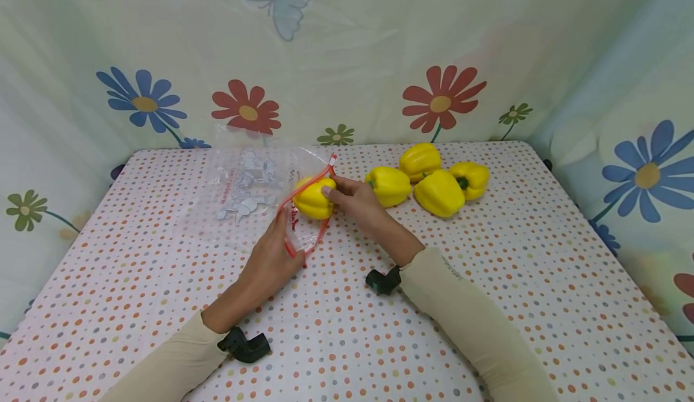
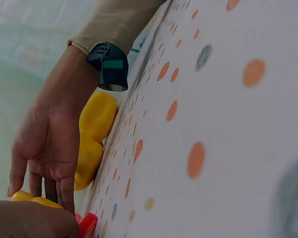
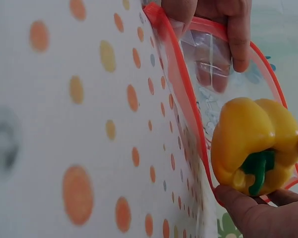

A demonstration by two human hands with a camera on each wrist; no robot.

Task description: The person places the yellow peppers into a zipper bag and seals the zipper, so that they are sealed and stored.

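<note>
A yellow bell pepper point(image 1: 313, 199) with a green stem is at the mouth of a clear zip bag point(image 1: 244, 191) with a red rim. My right hand point(image 1: 359, 204) grips this pepper point(image 3: 256, 141) between thumb and fingers, its stem end facing the right wrist camera. The left hand point(image 1: 275, 258) holds the bag's red edge, some fingers inside the mouth and seen through the plastic in the right wrist view. The bag lies to the left on the table, its mouth spread open. In the left wrist view, the left hand partly hides the pepper.
Several more yellow bell peppers point(image 1: 439, 192) sit in a group right of my right hand. The dotted cloth covers the table point(image 1: 336, 342), and a flowered curtain point(image 1: 358, 46) hangs behind its far edge. Each wrist wears a black device point(image 1: 382, 281).
</note>
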